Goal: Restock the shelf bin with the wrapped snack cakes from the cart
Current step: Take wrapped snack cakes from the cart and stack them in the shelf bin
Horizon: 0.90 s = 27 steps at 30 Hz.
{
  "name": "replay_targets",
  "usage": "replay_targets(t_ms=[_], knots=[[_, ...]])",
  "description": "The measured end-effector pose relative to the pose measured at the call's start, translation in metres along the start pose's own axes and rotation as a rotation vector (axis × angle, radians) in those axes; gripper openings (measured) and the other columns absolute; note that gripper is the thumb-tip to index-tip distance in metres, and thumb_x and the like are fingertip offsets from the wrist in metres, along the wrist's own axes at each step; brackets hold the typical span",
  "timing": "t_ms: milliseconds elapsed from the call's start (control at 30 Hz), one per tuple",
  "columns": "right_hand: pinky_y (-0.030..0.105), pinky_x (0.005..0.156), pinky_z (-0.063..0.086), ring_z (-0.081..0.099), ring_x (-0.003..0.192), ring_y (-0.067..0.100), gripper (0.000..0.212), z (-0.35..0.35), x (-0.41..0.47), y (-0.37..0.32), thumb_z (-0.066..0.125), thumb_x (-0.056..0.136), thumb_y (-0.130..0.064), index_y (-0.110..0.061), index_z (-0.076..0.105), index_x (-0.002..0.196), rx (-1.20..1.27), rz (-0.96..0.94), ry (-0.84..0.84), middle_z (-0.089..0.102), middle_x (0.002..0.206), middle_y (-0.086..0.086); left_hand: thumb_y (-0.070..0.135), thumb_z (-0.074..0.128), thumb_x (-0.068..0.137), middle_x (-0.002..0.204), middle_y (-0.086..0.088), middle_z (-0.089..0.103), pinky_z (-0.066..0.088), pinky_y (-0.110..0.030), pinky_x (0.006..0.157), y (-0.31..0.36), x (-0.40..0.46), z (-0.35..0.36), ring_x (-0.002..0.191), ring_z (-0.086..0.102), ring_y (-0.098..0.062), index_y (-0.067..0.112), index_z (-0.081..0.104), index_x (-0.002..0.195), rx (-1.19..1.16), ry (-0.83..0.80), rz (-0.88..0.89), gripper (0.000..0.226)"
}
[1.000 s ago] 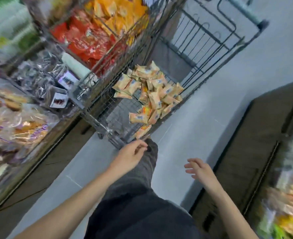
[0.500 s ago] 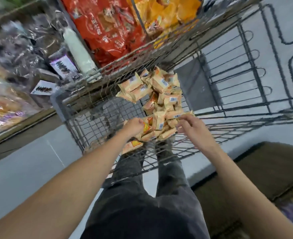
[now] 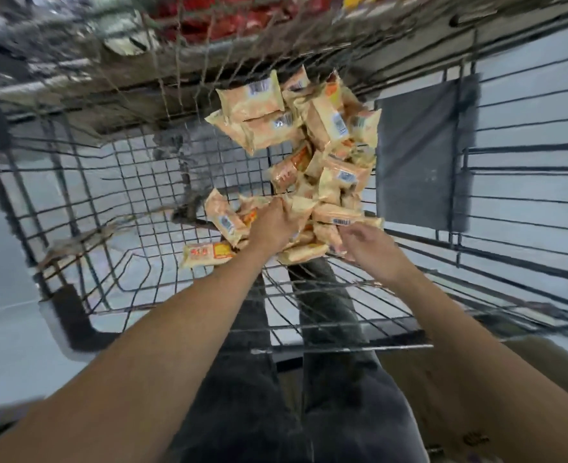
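where the wire cart (image 3: 115, 208) fills most of the view, its basket holds a loose heap of wrapped snack cakes (image 3: 312, 152) in pale orange wrappers, piled toward the right side of the mesh floor and running from the far wall down to the near edge. one cake (image 3: 207, 254) lies apart at the near left of the heap, flat on the mesh. the left hand (image 3: 272, 225) reaches into the near end of the pile with its fingers curled down among the wrappers, gripping some of them. the right hand (image 3: 364, 240) is just beside it at the pile's near right edge, fingers bent onto a cake; whether it truly grips is hard to tell through the blur. above the cart's far rim a shelf bin (image 3: 209, 18) shows red packets (image 3: 205, 20), blurred. below the mesh are dark trousers (image 3: 326, 412) and a pale grey floor (image 3: 8, 362). a dark panel (image 3: 419, 152) hangs on the cart's right wall.
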State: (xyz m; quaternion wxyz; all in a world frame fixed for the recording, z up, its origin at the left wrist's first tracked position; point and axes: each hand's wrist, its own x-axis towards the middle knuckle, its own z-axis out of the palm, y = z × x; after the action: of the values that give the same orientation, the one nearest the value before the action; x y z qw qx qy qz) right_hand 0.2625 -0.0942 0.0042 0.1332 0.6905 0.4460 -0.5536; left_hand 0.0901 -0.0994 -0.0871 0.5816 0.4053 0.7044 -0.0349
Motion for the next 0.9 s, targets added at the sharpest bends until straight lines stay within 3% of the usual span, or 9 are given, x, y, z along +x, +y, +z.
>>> replay_targets(t_ms=[67, 167, 267, 367, 467, 567, 633, 733, 900], knots=[[0.020, 0.066, 0.037, 0.055, 0.092, 0.017, 0.020, -0.007, 0.003, 0.004, 0.043, 0.096, -0.023, -0.020, 0.061, 0.104, -0.002, -0.013, -0.004, 0.061, 0.102, -0.001, 0.028, 0.064, 0.084, 0.077, -0.003, 0.050, 0.039, -0.034, 0.065, 0.001, -0.001, 0.002, 0.085, 0.056, -0.028, 0.017, 0.040, 0.077, 0.064, 0.026, 0.011, 0.027], [0.022, 0.068, 0.043, 0.061, 0.089, 0.020, 0.019, -0.015, 0.004, 0.000, 0.041, 0.097, -0.021, -0.019, 0.060, 0.099, 0.094, 0.000, -0.010, 0.066, 0.096, 0.001, 0.028, 0.066, 0.083, 0.082, 0.001, 0.055, 0.040, -0.032, 0.064, 0.007, -0.017, 0.001, 0.085, 0.055, -0.023, 0.016, 0.049, 0.086, 0.102, 0.142, 0.127, 0.022], [0.028, 0.074, 0.051, 0.066, 0.088, 0.018, 0.025, -0.019, -0.005, -0.010, 0.040, 0.100, -0.029, -0.014, 0.059, 0.105, 0.419, 0.149, -0.083, 0.071, 0.100, 0.006, 0.031, 0.069, 0.080, 0.085, 0.009, 0.049, 0.035, -0.028, 0.062, 0.018, -0.047, -0.008, 0.087, 0.047, -0.014, 0.019, 0.052, 0.095, 0.118, 0.285, 0.336, 0.025], [0.036, 0.076, 0.057, 0.067, 0.103, 0.026, 0.055, -0.020, -0.018, -0.019, 0.032, 0.098, -0.056, -0.012, 0.055, 0.122, 1.010, 0.202, -0.379, 0.068, 0.115, 0.014, 0.026, 0.065, 0.082, 0.110, 0.006, 0.054, 0.037, -0.025, 0.077, 0.031, -0.081, -0.013, 0.105, 0.042, -0.011, 0.023, 0.052, 0.116, 0.156, 0.340, 0.510, 0.036], [0.040, 0.082, 0.057, 0.061, 0.114, 0.028, 0.060, -0.022, -0.030, -0.020, 0.041, 0.094, -0.055, -0.011, 0.052, 0.132, 1.281, 0.099, -0.467, 0.062, 0.127, 0.015, 0.022, 0.063, 0.085, 0.134, 0.007, 0.044, 0.020, -0.016, 0.103, 0.039, -0.111, -0.012, 0.124, 0.028, -0.003, 0.022, 0.045, 0.131, 0.128, 0.200, 0.581, 0.049], [0.036, 0.078, 0.056, 0.064, 0.106, 0.024, 0.055, -0.024, -0.037, -0.017, 0.061, 0.086, -0.039, -0.005, 0.054, 0.129, 1.317, 0.029, -0.452, 0.061, 0.126, 0.014, 0.014, 0.055, 0.090, 0.138, 0.017, 0.035, 0.002, 0.000, 0.103, 0.036, -0.134, -0.013, 0.129, 0.019, 0.006, 0.021, 0.044, 0.135, 0.082, 0.124, 0.609, 0.047], [0.035, 0.080, 0.054, 0.063, 0.104, 0.024, 0.045, -0.024, -0.038, -0.012, 0.063, 0.088, -0.023, -0.006, 0.054, 0.128, 1.258, -0.017, -0.449, 0.062, 0.124, 0.013, 0.008, 0.051, 0.091, 0.134, 0.021, 0.039, 0.009, -0.002, 0.106, 0.033, -0.143, -0.015, 0.129, 0.026, 0.009, 0.023, 0.051, 0.128, 0.005, 0.096, 0.604, 0.040], [0.034, 0.074, 0.055, 0.067, 0.098, 0.024, 0.030, -0.023, -0.038, -0.012, 0.056, 0.089, 0.001, -0.008, 0.059, 0.117, 1.125, 0.023, -0.334, 0.066, 0.117, 0.014, 0.005, 0.048, 0.091, 0.126, 0.019, 0.052, 0.031, -0.020, 0.107, 0.034, -0.153, -0.019, 0.124, 0.041, 0.005, 0.028, 0.055, 0.119, -0.192, 0.050, 0.507, 0.037], [0.037, 0.076, 0.055, 0.067, 0.097, 0.028, 0.026, -0.025, -0.036, -0.017, 0.054, 0.089, 0.006, -0.011, 0.062, 0.107, 1.090, 0.086, -0.247, 0.066, 0.115, 0.017, 0.019, 0.050, 0.094, 0.115, 0.015, 0.053, 0.041, -0.025, 0.097, 0.043, -0.146, -0.021, 0.113, 0.049, -0.003, 0.031, 0.049, 0.108, -0.281, 0.234, 0.296, 0.019]])
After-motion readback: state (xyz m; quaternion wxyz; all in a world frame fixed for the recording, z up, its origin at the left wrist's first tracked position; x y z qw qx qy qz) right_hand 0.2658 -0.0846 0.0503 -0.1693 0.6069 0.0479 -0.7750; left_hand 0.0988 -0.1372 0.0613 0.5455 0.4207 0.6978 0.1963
